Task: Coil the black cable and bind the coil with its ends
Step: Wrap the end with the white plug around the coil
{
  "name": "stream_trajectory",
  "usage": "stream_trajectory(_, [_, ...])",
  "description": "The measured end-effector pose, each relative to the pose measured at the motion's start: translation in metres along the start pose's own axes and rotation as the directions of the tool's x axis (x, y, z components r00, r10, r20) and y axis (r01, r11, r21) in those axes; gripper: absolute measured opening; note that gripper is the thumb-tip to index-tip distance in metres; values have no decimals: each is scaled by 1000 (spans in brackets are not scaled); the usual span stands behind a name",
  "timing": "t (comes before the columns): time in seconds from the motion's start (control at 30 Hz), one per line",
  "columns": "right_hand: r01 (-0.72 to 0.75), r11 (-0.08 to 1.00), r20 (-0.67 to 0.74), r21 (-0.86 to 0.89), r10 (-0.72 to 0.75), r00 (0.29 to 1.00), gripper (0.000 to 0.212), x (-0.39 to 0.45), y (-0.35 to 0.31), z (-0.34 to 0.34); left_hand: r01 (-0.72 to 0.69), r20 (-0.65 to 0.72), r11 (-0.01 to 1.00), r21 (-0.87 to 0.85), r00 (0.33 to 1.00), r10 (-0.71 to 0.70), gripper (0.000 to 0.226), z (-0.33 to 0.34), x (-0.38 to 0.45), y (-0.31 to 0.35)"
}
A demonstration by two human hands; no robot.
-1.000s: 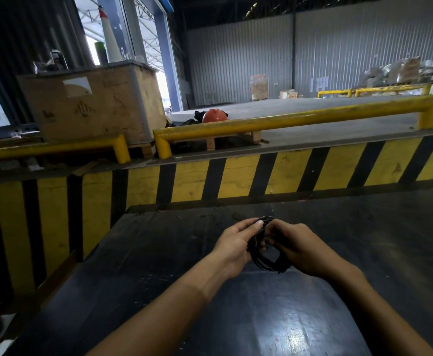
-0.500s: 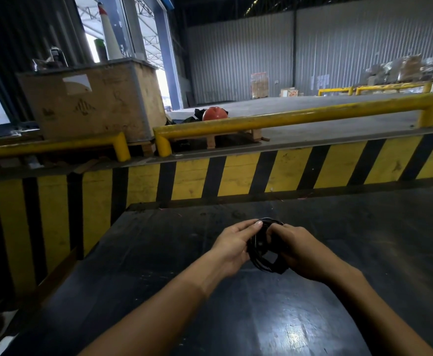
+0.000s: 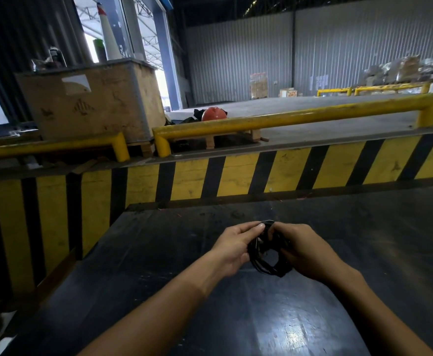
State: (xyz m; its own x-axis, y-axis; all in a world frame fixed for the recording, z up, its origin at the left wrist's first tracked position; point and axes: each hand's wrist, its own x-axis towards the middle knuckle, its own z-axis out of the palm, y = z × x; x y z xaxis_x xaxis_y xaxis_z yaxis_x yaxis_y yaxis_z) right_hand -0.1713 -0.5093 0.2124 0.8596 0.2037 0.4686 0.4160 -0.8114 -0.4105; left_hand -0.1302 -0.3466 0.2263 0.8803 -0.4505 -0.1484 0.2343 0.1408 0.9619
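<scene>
Little has shifted since the earlier frame: the black cable (image 3: 266, 263), a small coil, is still clamped between both hands. Its left side is pinched by the left hand (image 3: 232, 249), its right side gripped by the right hand (image 3: 304, 250), above the dark tabletop (image 3: 159, 253), before the striped barrier (image 3: 287, 170).

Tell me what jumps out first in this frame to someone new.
Two bare hands meet low in the centre over a dark tabletop: the left hand and right hand both hold a small coil of black cable. Behind runs a yellow and black striped barrier, topped by a yellow rail, with an orange helmet beyond.
</scene>
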Motion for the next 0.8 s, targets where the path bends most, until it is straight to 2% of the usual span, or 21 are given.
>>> stream_trajectory(0.13, [38,996,-178,-84,-53,983,18,-2,-4,11,-16,9,999,-37,1000,16,16,2,0,5])
stream_trajectory(0.33, [85,996,-326,-38,-93,941,18,-4,-7,13,-46,26,999,-13,999,47,19,0,0,6])
stream_trajectory(0.5, [1,997,-346,-83,-30,938,16,-5,-3,16,-65,76,998,-27,995,67,22,-1,0,2])
stream_trajectory(0.6, [13,998,-355,-60,-33,934,18,-5,0,13,-114,80,993,29,991,111,17,-2,2,1])
stream_trajectory(0.8, [31,999,-282,-9,-32,959,16,-5,9,4,-174,95,981,81,981,166,19,-1,5,-3])
